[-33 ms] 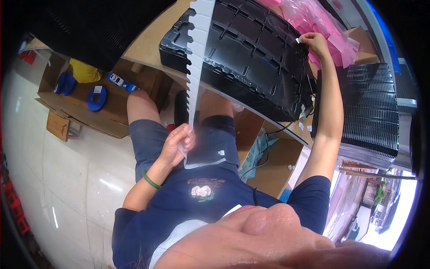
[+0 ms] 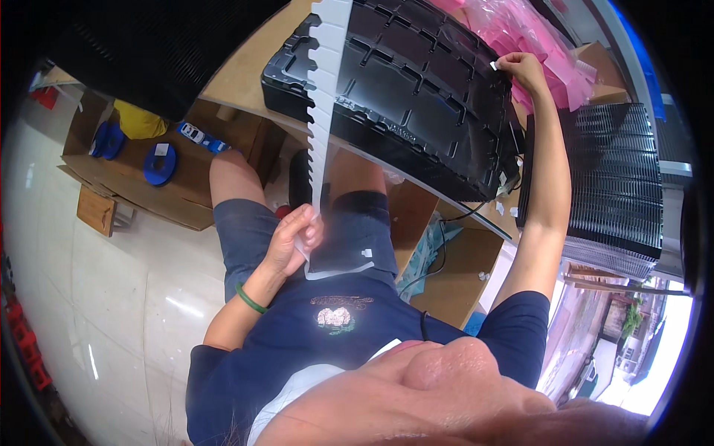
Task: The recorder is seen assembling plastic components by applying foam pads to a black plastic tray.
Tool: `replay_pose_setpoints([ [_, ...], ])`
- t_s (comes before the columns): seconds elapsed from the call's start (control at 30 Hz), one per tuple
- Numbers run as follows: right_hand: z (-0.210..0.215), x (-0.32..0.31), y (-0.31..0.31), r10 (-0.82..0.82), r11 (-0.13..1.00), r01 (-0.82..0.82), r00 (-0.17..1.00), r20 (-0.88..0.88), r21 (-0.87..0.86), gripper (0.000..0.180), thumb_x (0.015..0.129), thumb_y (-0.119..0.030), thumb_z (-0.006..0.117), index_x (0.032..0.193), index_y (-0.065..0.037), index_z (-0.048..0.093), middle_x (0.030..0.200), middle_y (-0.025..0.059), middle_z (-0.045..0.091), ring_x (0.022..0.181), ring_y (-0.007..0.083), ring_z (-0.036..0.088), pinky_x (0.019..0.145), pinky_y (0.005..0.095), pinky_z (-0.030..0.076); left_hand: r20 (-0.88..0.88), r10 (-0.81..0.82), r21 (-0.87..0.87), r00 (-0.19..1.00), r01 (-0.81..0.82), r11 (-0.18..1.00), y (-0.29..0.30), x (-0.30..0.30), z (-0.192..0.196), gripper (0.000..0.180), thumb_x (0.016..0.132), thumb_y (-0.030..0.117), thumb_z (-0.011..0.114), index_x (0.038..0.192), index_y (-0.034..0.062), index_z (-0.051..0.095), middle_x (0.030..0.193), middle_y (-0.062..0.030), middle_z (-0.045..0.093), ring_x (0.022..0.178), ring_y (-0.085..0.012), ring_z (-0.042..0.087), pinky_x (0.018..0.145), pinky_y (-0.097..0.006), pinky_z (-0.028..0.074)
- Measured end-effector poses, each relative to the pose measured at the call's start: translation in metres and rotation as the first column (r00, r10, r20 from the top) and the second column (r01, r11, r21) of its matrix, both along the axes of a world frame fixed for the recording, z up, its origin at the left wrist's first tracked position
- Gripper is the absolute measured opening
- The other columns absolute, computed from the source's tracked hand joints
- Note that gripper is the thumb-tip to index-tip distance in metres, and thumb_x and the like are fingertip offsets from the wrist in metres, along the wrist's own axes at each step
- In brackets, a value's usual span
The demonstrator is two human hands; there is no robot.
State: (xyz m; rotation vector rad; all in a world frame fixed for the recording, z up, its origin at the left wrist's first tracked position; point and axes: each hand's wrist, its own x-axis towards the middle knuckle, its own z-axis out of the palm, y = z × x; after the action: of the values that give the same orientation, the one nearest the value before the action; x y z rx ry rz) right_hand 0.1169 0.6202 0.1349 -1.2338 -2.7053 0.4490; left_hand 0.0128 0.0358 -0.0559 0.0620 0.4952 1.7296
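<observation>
My left hand [image 2: 294, 239], above my lap, is closed on the lower end of a long white strip [image 2: 326, 82] with a notched, saw-like edge. The strip rises in front of a stack of black plastic trays [image 2: 435, 89] and hides part of it. At the stack's far right corner, my right hand [image 2: 524, 70] is closed in a pinch on a small white piece of sticker [image 2: 494, 66]. The top tray has moulded ridges and shallow compartments.
More black trays [image 2: 602, 175] are stacked at right, beside pink plastic bags [image 2: 513, 37]. Another dark stack [image 2: 141, 52] stands at upper left. A cardboard box [image 2: 134, 182] holds blue spools [image 2: 160, 163] and a yellow bag [image 2: 140, 119]. A black cable [image 2: 444, 245] hangs below the table.
The upper part of the white strip has shifted slightly left, and the tray stack sits a little further left in view. Both hands keep their grips.
</observation>
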Motion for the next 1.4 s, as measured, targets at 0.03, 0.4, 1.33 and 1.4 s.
replay_pose_setpoints([
  [0.03, -0.001, 0.003, 0.007, 0.027, 0.999, -0.028, 0.999, -0.040, -0.044, 0.017, 0.081, -0.019, 0.075, 0.091, -0.006, 0.078, 0.076, -0.0009, 0.070, 0.068, 0.0078, 0.059, 0.066, 0.0249, 0.046, 0.009, -0.001, -0.007, 1.000, 0.001, 1.000, 0.002, -0.001, -0.001, 0.022, 0.101, 0.022, 0.058, 0.082, 0.0112, 0.052, 0.068, 0.0018, 0.047, 0.059, -0.0084, 0.042, 0.052, -0.021, 0.033],
  [0.4, 0.018, -0.017, -0.010, 0.071, 0.997, -0.072, 0.986, 0.151, 0.003, 0.025, 0.073, -0.028, 0.076, 0.080, -0.004, 0.078, 0.066, 0.0047, 0.068, 0.060, 0.0131, 0.063, 0.060, 0.0294, 0.049, 0.028, -0.051, -0.015, 0.998, 0.051, 0.999, 0.014, -0.003, 0.001, 0.021, 0.100, 0.022, 0.059, 0.084, 0.0110, 0.053, 0.068, 0.0018, 0.048, 0.057, -0.0076, 0.042, 0.051, -0.021, 0.032],
  [1.33, 0.074, 0.131, -0.314, 0.525, 0.626, -0.429, 0.849, -0.054, -0.651, 0.025, 0.082, -0.008, 0.076, 0.106, -0.003, 0.076, 0.102, 0.0131, 0.076, 0.087, 0.0172, 0.071, 0.085, 0.0305, 0.055, -0.063, -0.081, 0.054, 0.995, 0.084, 0.995, 0.001, 0.006, 0.006, 0.025, 0.101, 0.024, 0.057, 0.082, 0.0085, 0.050, 0.068, 0.0011, 0.043, 0.059, -0.0079, 0.040, 0.052, -0.021, 0.033],
  [1.4, 0.052, 0.092, -0.355, 0.476, 0.605, -0.528, 0.840, -0.261, -0.596, 0.024, 0.090, -0.003, 0.067, 0.113, 0.000, 0.073, 0.105, 0.0124, 0.074, 0.098, 0.0182, 0.071, 0.087, 0.0308, 0.055, -0.063, -0.105, 0.091, 0.992, 0.110, 0.990, 0.000, 0.007, 0.005, 0.026, 0.101, 0.024, 0.057, 0.081, 0.0088, 0.050, 0.067, 0.0014, 0.043, 0.059, -0.0078, 0.040, 0.052, -0.021, 0.033],
])
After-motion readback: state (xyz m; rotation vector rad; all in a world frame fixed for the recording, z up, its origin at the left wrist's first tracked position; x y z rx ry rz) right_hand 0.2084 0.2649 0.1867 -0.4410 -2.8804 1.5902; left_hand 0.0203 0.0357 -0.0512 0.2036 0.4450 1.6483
